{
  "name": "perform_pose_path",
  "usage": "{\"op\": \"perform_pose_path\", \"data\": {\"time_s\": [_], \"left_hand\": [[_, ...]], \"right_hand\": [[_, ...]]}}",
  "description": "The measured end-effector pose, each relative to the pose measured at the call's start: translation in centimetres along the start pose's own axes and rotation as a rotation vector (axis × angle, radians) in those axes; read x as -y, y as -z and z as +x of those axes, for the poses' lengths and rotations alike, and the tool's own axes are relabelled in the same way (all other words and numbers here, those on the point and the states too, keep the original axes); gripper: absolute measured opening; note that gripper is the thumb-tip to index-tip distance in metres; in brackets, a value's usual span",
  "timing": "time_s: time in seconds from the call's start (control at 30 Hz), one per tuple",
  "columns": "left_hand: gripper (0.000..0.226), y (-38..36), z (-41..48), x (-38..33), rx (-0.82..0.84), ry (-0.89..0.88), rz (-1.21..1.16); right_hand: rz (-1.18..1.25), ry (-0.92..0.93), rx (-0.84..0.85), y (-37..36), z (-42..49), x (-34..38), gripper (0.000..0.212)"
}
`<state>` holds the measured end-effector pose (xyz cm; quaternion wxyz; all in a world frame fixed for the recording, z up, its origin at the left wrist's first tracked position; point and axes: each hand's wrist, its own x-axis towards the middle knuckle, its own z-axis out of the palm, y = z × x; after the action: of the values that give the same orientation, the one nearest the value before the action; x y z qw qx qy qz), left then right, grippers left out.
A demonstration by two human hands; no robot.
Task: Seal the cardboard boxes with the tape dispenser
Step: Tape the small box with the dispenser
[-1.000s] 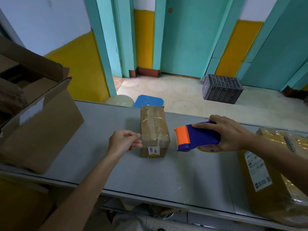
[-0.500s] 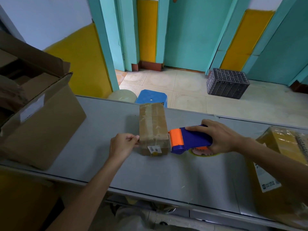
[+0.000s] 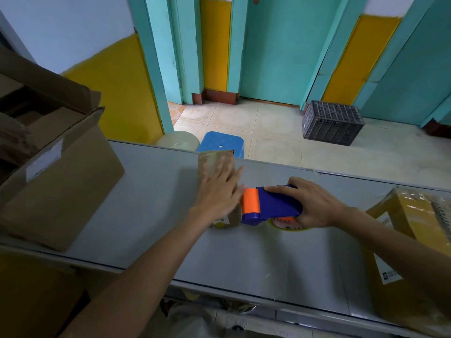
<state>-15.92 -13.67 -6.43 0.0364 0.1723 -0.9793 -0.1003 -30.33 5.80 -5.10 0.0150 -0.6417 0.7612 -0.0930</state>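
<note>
The left fingers [image 3: 233, 178] lie straight and close together, flat on top of the box [image 3: 214, 161], pointing away and a little to the right. They are smeared with blur, so I cannot say how hard they press. The left hand [image 3: 218, 193] covers the near half of the box — only the far end of the taped lid and a bit of the labelled near face show. The box lies on the grey table [image 3: 151, 196], its long side running away from the person.

The right fingers [image 3: 280, 189] curl over the blue back of the dispenser [image 3: 271, 203]. The right hand [image 3: 317, 206] grips it just right of the box, its orange roller end up against the box's near right corner. The tape roll [image 3: 288, 226] peeps out below the palm, down on the table.

Left of the box, well apart, stands a big open carton [image 3: 61, 181]. Right of the box, past the dispenser, sits a yellow wrapped parcel [image 3: 412, 215]. Beyond the box, on the floor, are a blue stool [image 3: 220, 142] and — further right — a dark crate [image 3: 333, 125].
</note>
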Motion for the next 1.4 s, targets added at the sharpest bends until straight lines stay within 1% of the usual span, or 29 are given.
{"op": "perform_pose_path", "data": {"time_s": [0.03,0.1,0.17,0.33,0.6,0.93,1.03,1.1,1.2,1.4], "left_hand": [[0.056,-0.9,0.2,0.4,0.067,0.032,0.019],[0.058,-1.9,0.7,1.1,0.119,0.046,0.030],[0.059,-2.0,1.0,1.2,0.116,0.021,0.048],[0.057,-2.2,1.2,1.4,0.096,0.007,0.057],[0.063,-2.0,1.0,1.3,0.103,0.000,0.050],[0.063,-1.7,1.0,1.4,0.117,-0.007,0.037],[0.062,-1.9,1.0,1.5,0.113,-0.017,0.037],[0.062,-1.9,1.1,1.7,0.114,-0.022,0.043],[0.060,-1.9,1.2,1.7,0.121,-0.030,0.043],[0.061,-2.3,1.4,1.7,0.102,-0.029,0.072]], "right_hand": [[0.001,-0.003,-0.004,-0.2,-0.1,0.1,0.078],[0.017,-0.029,-0.003,-0.3,-0.6,-0.4,0.079],[0.055,-0.056,-0.008,0.1,-1.4,-0.7,0.080],[0.091,-0.051,-0.032,0.1,-2.3,-0.7,0.081],[0.106,-0.027,-0.007,0.4,-2.3,-0.9,0.081],[0.171,-0.042,0.043,0.3,-2.4,-1.1,0.082],[0.190,-0.082,0.051,0.6,-3.5,-1.6,0.082],[0.175,-0.110,0.070,0.8,-4.1,-1.9,0.082],[0.100,-0.094,0.066,0.8,-3.8,-2.0,0.078],[-0.050,-0.095,0.079,-1.4,-2.4,-1.3,0.077]]}}
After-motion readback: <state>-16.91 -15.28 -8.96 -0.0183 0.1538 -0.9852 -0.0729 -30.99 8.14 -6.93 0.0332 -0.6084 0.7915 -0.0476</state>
